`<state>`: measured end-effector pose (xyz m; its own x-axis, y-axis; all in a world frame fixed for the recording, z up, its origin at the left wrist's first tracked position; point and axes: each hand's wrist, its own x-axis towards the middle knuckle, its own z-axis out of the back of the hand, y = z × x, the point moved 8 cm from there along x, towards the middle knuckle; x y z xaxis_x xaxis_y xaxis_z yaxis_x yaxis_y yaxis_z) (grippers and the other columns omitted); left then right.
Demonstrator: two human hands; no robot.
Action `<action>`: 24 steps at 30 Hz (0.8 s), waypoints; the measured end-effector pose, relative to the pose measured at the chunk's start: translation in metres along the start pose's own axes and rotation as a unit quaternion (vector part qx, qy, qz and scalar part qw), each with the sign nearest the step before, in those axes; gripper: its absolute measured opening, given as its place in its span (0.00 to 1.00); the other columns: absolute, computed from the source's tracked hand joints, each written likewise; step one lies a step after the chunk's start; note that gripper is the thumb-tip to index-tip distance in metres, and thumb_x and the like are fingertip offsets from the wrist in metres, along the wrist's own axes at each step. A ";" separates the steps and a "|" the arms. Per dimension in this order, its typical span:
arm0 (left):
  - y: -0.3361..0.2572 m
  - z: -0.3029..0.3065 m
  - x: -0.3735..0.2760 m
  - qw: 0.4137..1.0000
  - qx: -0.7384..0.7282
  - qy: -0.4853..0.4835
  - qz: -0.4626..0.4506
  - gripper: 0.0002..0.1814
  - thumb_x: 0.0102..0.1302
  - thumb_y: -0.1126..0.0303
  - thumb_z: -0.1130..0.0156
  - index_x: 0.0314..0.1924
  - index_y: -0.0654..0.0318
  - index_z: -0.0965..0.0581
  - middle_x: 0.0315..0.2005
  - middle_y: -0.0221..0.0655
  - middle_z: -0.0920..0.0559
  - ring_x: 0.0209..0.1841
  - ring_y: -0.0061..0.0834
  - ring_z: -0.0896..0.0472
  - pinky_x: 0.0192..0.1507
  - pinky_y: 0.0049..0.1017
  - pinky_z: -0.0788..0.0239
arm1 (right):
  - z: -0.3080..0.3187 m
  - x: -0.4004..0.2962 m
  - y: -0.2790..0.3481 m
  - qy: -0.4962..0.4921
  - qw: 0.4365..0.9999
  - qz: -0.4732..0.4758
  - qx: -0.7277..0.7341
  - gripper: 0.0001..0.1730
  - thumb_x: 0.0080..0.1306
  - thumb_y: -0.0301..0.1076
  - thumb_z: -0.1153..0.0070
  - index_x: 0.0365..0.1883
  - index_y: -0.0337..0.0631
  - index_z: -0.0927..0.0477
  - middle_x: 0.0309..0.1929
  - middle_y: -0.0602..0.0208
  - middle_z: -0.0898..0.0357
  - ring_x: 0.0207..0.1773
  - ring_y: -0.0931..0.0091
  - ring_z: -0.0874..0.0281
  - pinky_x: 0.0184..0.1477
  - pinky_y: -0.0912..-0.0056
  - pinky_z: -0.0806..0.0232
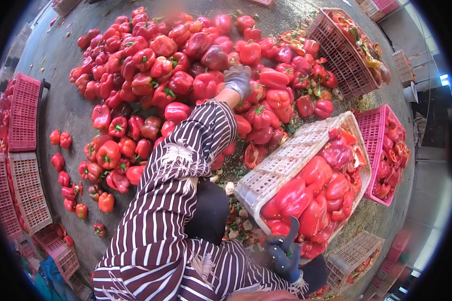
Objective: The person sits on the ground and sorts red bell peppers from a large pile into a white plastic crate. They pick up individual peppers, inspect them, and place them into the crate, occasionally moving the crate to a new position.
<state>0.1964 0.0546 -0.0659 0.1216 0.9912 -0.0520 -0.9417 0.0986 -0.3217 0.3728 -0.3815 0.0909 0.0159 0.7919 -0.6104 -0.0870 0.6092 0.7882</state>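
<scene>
My left hand (238, 79), in a thin greyish glove, reaches far out onto a large heap of red bell peppers (180, 82). Its fingertips are among the peppers, and I cannot tell whether they grip one. Close to my body, my right hand (280, 257) in a dark glove holds a knife with a short curved blade (293, 229), pointing up. Beside that hand a tilted whitish plastic crate (278, 154) is filled with opened red pepper pieces (320, 188). Seed cores and stem scraps (241, 222) litter the floor between the crate and my knee.
A pink crate of red pepper pieces (371, 150) stands right of the whitish one. Farther back leans a brownish crate (342, 56) with pepper scraps. Stacked crates (24, 113) line the left side. Loose peppers (64, 178) dot the grey concrete floor (60, 124).
</scene>
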 end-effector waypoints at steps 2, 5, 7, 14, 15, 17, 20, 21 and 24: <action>0.009 -0.008 0.008 0.999 -0.013 0.006 0.050 0.31 0.56 0.51 0.34 0.57 0.57 0.28 0.54 0.46 0.25 0.56 0.45 0.25 0.54 0.44 0.32 | 0.010 0.000 -0.008 -0.035 0.996 -0.011 0.086 0.16 0.61 0.30 0.45 0.45 0.29 0.22 0.32 0.60 0.19 0.31 0.75 0.23 0.35 0.73 0.31; 0.018 -0.009 -0.006 0.997 -0.043 0.028 0.059 0.37 0.56 0.49 0.34 0.61 0.60 0.33 0.56 0.47 0.27 0.57 0.46 0.25 0.55 0.43 0.32 | 0.019 0.001 -0.016 -0.074 0.987 0.011 0.142 0.18 0.61 0.36 0.42 0.44 0.31 0.23 0.33 0.57 0.19 0.30 0.74 0.24 0.32 0.73 0.31; 0.027 -0.020 -0.017 0.998 -0.043 0.023 0.028 0.40 0.56 0.49 0.34 0.62 0.64 0.35 0.57 0.48 0.28 0.57 0.47 0.26 0.56 0.43 0.33 | 0.024 0.005 -0.019 -0.096 0.982 0.044 0.154 0.20 0.61 0.39 0.41 0.44 0.32 0.23 0.32 0.56 0.20 0.25 0.74 0.25 0.27 0.73 0.32; 0.031 -0.013 -0.045 0.995 -0.027 0.079 -0.058 0.29 0.56 0.57 0.34 0.54 0.62 0.28 0.50 0.47 0.22 0.53 0.45 0.23 0.55 0.43 0.32 | 0.010 0.004 -0.003 -0.095 0.980 0.051 0.169 0.18 0.61 0.34 0.45 0.47 0.31 0.25 0.31 0.53 0.21 0.19 0.75 0.27 0.20 0.75 0.35; 0.036 -0.014 -0.054 0.994 -0.041 0.066 -0.071 0.28 0.56 0.57 0.33 0.54 0.62 0.28 0.49 0.47 0.22 0.54 0.46 0.23 0.55 0.42 0.32 | 0.011 0.001 -0.003 -0.100 0.978 0.068 0.169 0.18 0.62 0.33 0.45 0.47 0.30 0.25 0.31 0.53 0.21 0.19 0.75 0.27 0.19 0.75 0.35; 0.052 -0.020 -0.068 0.993 -0.072 0.029 -0.094 0.28 0.56 0.59 0.33 0.55 0.62 0.28 0.49 0.48 0.22 0.54 0.47 0.24 0.56 0.42 0.32 | 0.006 -0.004 0.006 -0.073 0.980 0.085 0.164 0.17 0.63 0.30 0.48 0.47 0.29 0.25 0.31 0.52 0.21 0.19 0.74 0.27 0.18 0.74 0.35; 0.066 0.023 -0.136 0.980 -0.159 -0.081 -0.091 0.31 0.56 0.60 0.33 0.59 0.61 0.29 0.48 0.50 0.23 0.54 0.49 0.24 0.57 0.41 0.33 | -0.006 -0.016 0.004 -0.077 0.983 0.061 0.158 0.16 0.63 0.29 0.49 0.47 0.29 0.25 0.32 0.53 0.20 0.20 0.75 0.27 0.19 0.74 0.34; 0.067 0.030 -0.152 0.974 -0.194 -0.080 -0.085 0.31 0.56 0.60 0.33 0.59 0.60 0.29 0.49 0.50 0.23 0.54 0.49 0.25 0.58 0.41 0.33 | -0.011 -0.022 0.001 -0.084 0.984 0.051 0.150 0.15 0.63 0.29 0.49 0.47 0.29 0.25 0.32 0.53 0.20 0.20 0.75 0.27 0.20 0.75 0.34; 0.092 0.028 -0.192 0.984 -0.161 -0.052 -0.053 0.32 0.56 0.60 0.32 0.59 0.61 0.29 0.49 0.50 0.23 0.53 0.49 0.25 0.58 0.41 0.33 | -0.015 -0.027 0.004 -0.108 0.985 0.042 0.124 0.15 0.64 0.29 0.49 0.47 0.30 0.25 0.33 0.55 0.20 0.21 0.76 0.27 0.22 0.76 0.34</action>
<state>0.0780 -0.1244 -0.0588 0.1646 0.9823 0.0889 -0.7751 0.1846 -0.6043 0.3568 -0.4014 0.1095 0.2340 0.8138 -0.5319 0.1477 0.5110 0.8468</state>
